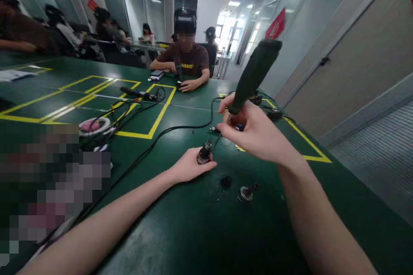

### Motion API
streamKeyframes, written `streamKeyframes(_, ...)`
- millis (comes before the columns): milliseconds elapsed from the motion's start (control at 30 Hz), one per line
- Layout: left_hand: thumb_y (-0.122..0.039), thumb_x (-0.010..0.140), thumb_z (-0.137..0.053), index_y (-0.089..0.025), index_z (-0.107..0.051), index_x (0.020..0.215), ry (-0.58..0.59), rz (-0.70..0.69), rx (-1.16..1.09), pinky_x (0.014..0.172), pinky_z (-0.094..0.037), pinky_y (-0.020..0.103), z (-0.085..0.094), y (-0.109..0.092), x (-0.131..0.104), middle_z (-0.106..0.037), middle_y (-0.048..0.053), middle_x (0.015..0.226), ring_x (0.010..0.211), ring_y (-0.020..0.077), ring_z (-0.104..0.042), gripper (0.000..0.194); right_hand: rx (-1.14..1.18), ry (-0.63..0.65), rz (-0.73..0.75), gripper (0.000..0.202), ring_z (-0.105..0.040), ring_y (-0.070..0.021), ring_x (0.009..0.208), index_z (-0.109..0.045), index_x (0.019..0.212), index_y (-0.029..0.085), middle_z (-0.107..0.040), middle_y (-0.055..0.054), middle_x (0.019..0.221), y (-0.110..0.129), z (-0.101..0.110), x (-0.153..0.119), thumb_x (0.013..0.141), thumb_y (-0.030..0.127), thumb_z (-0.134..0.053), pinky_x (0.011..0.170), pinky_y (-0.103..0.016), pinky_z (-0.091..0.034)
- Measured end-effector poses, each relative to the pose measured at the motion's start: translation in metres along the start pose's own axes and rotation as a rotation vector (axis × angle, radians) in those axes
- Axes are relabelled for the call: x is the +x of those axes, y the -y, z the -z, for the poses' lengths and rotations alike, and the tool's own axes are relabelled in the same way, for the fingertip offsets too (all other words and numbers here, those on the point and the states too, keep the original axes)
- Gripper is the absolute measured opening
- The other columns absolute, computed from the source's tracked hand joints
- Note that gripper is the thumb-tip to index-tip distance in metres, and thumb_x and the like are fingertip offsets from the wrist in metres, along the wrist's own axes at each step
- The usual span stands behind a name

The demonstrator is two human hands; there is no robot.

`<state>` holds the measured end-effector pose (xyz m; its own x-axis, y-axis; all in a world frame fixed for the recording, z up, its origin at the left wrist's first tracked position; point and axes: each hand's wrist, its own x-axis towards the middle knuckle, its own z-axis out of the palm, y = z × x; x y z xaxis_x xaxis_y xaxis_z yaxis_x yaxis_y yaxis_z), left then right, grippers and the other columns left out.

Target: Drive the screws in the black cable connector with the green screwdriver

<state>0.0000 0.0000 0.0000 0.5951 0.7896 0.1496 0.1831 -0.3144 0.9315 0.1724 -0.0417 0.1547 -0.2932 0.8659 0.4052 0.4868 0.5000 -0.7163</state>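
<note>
Screwdriver (249, 87), probably light, stiff, best held by thick handle (259, 66); right hand (256, 133) pinches near its base, left hand (186, 166) clasps dark fitting (204, 153).

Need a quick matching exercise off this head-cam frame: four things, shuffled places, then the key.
Things
1. Screwdriver
2. Dark upright part
3. Round part with a stem
4. Yellow tape

Places
A. Lying near the small black piece
B. Held in the left hand
C. In straight lines on the green table
D. Held in the right hand

Pairs: 1-D, 2-B, 3-A, 4-C
</note>
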Motion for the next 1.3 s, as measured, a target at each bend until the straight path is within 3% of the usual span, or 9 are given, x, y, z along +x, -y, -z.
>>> streamKeyframes(200,-0.046,0.082,-0.073,-0.018,-0.065,0.081,0.013,0.011,-0.015,0.074,-0.046,0.03,-0.0011,0.0006,0.0007,-0.058,-0.003,0.073,0.069,0.0142,-0.051,0.029,-0.032,-0.055,-0.039,0.017,-0.043,-0.0098,0.054,-0.056,0.098,0.022,-0.045,0.007,0.068,-0.0035,-0.0049,0.0016,0.09,0.029,-0.068,0.052,-0.029,-0.034)
streamKeyframes(467,-0.043,0.083,-0.073,-0.017,-0.069,0.082,0.006,0.003,0.003,0.074,-0.047,0.03,-0.0013,-0.0002,0.0005,-0.062,-0.002,0.075,0.07,0.0143,-0.054,0.027,0.003,-0.021,-0.034,0.025,-0.047,-0.0113,0.056,-0.054,0.102,0.022,-0.047,0.007,0.07,-0.0037,-0.0035,0.0003,0.082,0.016,-0.066,0.054,-0.029,-0.039)
streamKeyframes(667,-0.041,0.084,-0.073,-0.017,-0.07,0.082,0.0,-0.01,0.013,0.075,-0.048,0.03,-0.0006,0.0006,0.0007,-0.063,-0.002,0.075,0.07,0.0142,-0.055,0.025,0.001,-0.008,-0.05,0.017,-0.04,-0.0102,0.051,-0.057,0.098,0.022,-0.039,0.01,0.06,-0.0037,-0.0049,0.0007,0.089,0.03,-0.069,0.05,-0.029,-0.032)
streamKeyframes(933,-0.039,0.084,-0.075,-0.016,-0.073,0.081,0.002,0.007,0.005,0.075,-0.05,0.029,-0.0007,0.0014,0.0009,-0.068,0.0,0.076,0.072,0.015,-0.059,0.023,0.018,-0.023,-0.045,0.023,-0.047,-0.0102,0.054,-0.054,0.099,0.022,-0.046,0.01,0.063,-0.0027,-0.0057,0.0014,0.081,0.014,-0.065,0.055,-0.028,-0.04)
streamKeyframes(1133,-0.037,0.079,-0.08,-0.015,-0.078,0.086,0.012,0.053,-0.047,0.074,-0.049,0.028,0.0013,0.0007,0.0006,-0.072,0.001,0.079,0.073,0.0153,-0.06,0.023,0.033,0.017,-0.062,0.015,-0.036,-0.0092,0.048,-0.056,0.094,0.023,-0.035,0.014,0.05,-0.0011,-0.0083,0.0006,0.09,0.028,-0.069,0.052,-0.028,-0.029)
streamKeyframes(1300,-0.038,0.076,-0.082,-0.015,-0.079,0.085,0.013,0.072,-0.05,0.074,-0.048,0.028,0.0014,-0.0012,0.0002,-0.072,0.002,0.08,0.074,0.0158,-0.06,0.025,0.08,-0.034,-0.047,0.021,-0.046,-0.0098,0.055,-0.055,0.095,0.023,-0.047,0.011,0.061,-0.0021,-0.0094,0.001,0.082,0.018,-0.072,0.056,-0.028,-0.035)
